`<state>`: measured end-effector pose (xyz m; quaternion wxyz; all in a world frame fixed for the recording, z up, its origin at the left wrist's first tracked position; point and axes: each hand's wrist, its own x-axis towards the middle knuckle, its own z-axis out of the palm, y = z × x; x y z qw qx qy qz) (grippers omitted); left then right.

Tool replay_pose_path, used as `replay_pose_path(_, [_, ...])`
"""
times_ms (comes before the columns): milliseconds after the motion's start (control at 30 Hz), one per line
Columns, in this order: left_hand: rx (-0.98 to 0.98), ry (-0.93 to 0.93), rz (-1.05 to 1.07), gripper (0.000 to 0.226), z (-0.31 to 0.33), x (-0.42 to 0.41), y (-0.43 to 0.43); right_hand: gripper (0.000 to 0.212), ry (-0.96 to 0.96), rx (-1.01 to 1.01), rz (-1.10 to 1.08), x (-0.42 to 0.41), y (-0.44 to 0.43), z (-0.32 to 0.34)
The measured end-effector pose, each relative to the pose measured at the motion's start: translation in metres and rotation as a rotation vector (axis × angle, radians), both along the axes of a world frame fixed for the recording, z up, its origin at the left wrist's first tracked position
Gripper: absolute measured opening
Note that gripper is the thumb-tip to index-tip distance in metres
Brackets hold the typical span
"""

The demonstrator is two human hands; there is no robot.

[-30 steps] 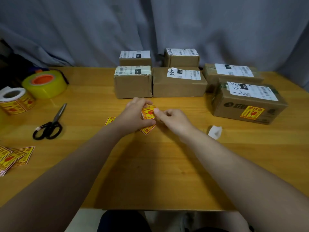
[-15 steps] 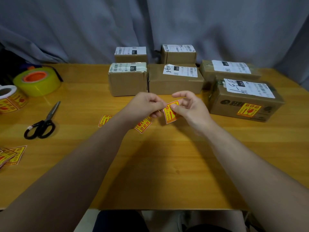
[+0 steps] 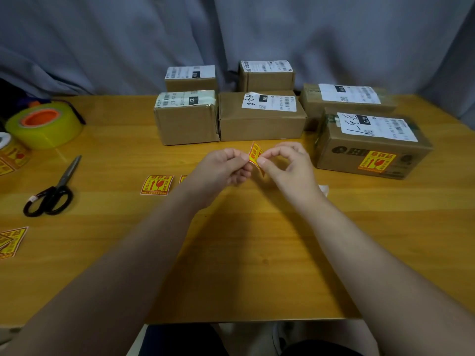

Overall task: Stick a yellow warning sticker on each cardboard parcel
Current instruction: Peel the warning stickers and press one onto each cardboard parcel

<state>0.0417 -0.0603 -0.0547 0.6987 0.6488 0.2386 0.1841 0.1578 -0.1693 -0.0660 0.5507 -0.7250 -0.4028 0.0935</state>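
My left hand (image 3: pixel 223 168) and my right hand (image 3: pixel 288 167) both pinch one yellow warning sticker (image 3: pixel 255 155), held curled and upright above the table, just in front of the parcels. Several cardboard parcels with white labels stand at the back; nearest are a small parcel (image 3: pixel 187 122) and a wide flat parcel (image 3: pixel 261 124). The parcel at the right (image 3: pixel 341 145) carries a yellow sticker (image 3: pixel 375 163) on its front face. Another loose sticker (image 3: pixel 157 185) lies flat on the table left of my left hand, and a second one shows partly behind that hand.
Black scissors (image 3: pixel 52 195) lie at the left. A yellow tape roll (image 3: pixel 45 127) and a roll of warning stickers (image 3: pixel 11 155) sit at the far left. More loose stickers (image 3: pixel 11 241) lie by the left edge. A white scrap (image 3: pixel 324 189) lies behind my right wrist.
Both hands lifted the sticker off the table and brought it up between them; it now stands more on edge and curled. The camera view shifted slightly.
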Motion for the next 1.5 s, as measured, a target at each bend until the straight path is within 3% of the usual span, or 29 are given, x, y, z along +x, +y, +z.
replay_pose_path(67, [0.072, -0.015, 0.043, 0.018, -0.003, 0.003, -0.001, 0.004, -0.058, 0.028, 0.013, -0.003, 0.000, 0.001])
replay_pose_path(167, [0.093, -0.044, 0.053, 0.018, -0.003, 0.006, -0.005, 0.012, 0.096, 0.133, 0.143, -0.008, 0.000, 0.005])
replay_pose_path(333, [0.121, -0.086, 0.042, 0.015, -0.005, 0.009, -0.009, 0.018, 0.134, 0.179, 0.120, -0.006, 0.000, 0.001])
replay_pose_path(1200, [0.225, 0.003, 0.166, 0.013, -0.001, 0.006, -0.015, 0.012, 0.253, 0.136, 0.088, -0.008, 0.002, 0.000])
replay_pose_path(1500, [0.381, 0.029, 0.214, 0.011, 0.000, 0.006, -0.019, 0.012, 0.367, 0.131, 0.121, -0.011, 0.003, 0.000])
